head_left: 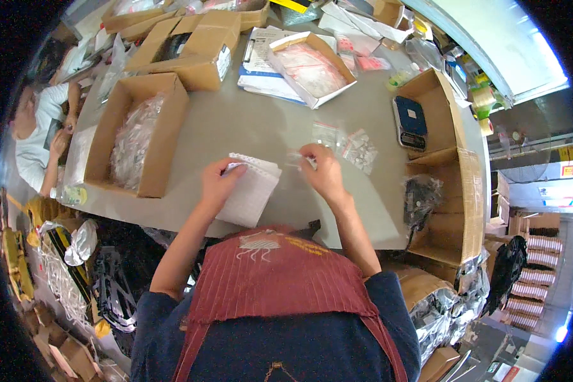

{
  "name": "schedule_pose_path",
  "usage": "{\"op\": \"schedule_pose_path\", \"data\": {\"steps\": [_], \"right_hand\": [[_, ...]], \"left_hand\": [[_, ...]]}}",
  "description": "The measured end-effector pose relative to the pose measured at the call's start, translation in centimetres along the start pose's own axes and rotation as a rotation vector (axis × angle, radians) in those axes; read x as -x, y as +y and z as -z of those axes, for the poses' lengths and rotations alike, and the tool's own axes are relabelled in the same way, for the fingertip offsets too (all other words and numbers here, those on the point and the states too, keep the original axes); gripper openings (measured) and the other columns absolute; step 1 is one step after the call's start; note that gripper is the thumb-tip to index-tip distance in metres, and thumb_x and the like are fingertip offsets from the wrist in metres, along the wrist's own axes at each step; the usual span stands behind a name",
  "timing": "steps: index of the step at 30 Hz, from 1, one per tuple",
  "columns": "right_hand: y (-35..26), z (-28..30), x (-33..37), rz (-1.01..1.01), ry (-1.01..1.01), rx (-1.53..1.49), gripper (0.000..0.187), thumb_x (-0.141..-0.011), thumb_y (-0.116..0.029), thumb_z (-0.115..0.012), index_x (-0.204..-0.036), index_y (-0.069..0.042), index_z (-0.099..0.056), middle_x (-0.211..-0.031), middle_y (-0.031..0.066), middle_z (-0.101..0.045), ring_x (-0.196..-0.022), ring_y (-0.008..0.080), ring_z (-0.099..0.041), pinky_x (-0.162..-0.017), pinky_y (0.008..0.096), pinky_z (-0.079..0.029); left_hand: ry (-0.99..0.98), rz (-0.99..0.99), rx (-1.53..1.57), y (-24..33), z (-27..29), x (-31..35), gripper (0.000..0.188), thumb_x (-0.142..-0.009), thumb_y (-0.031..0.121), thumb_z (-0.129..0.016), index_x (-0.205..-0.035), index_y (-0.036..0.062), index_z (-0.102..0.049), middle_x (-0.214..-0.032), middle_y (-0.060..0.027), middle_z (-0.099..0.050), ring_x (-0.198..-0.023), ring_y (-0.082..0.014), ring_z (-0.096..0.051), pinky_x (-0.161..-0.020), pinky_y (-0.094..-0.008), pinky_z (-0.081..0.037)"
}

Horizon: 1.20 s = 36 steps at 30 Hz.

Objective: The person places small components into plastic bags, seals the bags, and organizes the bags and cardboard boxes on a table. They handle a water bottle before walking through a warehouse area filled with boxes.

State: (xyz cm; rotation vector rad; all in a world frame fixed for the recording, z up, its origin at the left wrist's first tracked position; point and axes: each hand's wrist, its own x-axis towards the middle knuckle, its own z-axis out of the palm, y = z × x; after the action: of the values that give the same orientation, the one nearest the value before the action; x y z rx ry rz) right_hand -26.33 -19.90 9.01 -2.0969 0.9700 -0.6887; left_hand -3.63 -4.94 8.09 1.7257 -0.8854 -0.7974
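Note:
My left hand (219, 184) is closed on the edge of a small stack of white sheets (251, 194), thumb on top. The stack has an uneven, notched upper edge and lies tilted over the table near my apron. To its right, my right hand (325, 172) has its fingers pinched together. A small pale, see-through piece shows at their tips, too blurred to name. Just beyond that hand lies a clear zip bag (326, 133). Beside it rests another clear bag (361, 153) with small white and grey parts inside.
On the left stands an open cardboard box (179, 105) of clear plastic bags. A white tray (347, 89) and a clipboard (254, 51) lie at the back. On the right are a digital scale (409, 121) and open cartons (461, 191). A co-worker (41, 137) sits far left.

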Motion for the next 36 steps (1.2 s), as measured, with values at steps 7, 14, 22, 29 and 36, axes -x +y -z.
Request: {"op": "schedule_pose_path", "data": {"steps": [7,14,22,29,36], "right_hand": [[6.3,4.8,-0.9,0.026,0.257,0.355,0.029,-0.077,-0.006,-0.07,-0.105,-0.005,-0.063,-0.108,0.0152,-0.064,-0.105,0.0373,-0.058,-0.092,0.0456,-0.046],[3.1,-4.8,2.9,0.126,-0.09,0.566,0.029,-0.084,-0.023,-0.067,-0.103,-0.002,-0.062,-0.099,0.0178,-0.063,-0.098,0.0384,-0.06,-0.086,0.0465,-0.051],[3.8,-3.1,3.4,0.132,0.053,-0.069,0.028,-0.089,-0.027,-0.066,-0.105,-0.004,-0.064,-0.099,0.017,-0.065,-0.092,0.0331,-0.064,-0.078,0.0408,-0.052],[4.7,-1.3,4.9,-0.332,0.038,0.137,0.015,-0.091,-0.018,-0.063,-0.099,-0.005,-0.061,-0.096,0.0142,-0.064,-0.084,0.0336,-0.064,-0.078,0.0409,-0.051],[-2.3,-1.8,2.1,0.224,0.096,0.08,0.017,-0.083,-0.013,-0.068,-0.096,-0.006,-0.061,-0.095,0.0141,-0.062,-0.096,0.0357,-0.059,-0.082,0.0453,-0.049]], "left_hand": [[0.074,0.062,-0.021,-0.4,0.2,0.8,0.025,-0.083,0.021,-0.076,-0.1,0.0019,-0.075,-0.078,0.0017,-0.065,-0.072,-0.0063,-0.055,-0.064,-0.0242,-0.045],[0.048,0.034,-0.012,-0.9,-0.6,0.4,0.025,-0.084,0.021,-0.075,-0.099,0.0016,-0.075,-0.078,0.002,-0.065,-0.072,-0.0057,-0.054,-0.063,-0.0236,-0.044],[0.181,0.05,0.156,-2.9,0.0,0.8,0.023,-0.085,0.022,-0.076,-0.099,0.0031,-0.075,-0.076,0.0063,-0.061,-0.068,-0.004,-0.05,-0.06,-0.0218,-0.04],[0.106,0.005,0.124,-1.4,-0.1,0.8,0.022,-0.085,0.019,-0.076,-0.1,0.0033,-0.075,-0.084,0.0026,-0.068,-0.076,-0.0056,-0.056,-0.068,-0.0227,-0.045],[0.017,-0.035,0.037,0.6,-0.9,0.8,0.017,-0.085,0.013,-0.074,-0.099,0.0031,-0.075,-0.093,-0.0028,-0.072,-0.086,-0.0097,-0.063,-0.079,-0.0257,-0.05]]}}
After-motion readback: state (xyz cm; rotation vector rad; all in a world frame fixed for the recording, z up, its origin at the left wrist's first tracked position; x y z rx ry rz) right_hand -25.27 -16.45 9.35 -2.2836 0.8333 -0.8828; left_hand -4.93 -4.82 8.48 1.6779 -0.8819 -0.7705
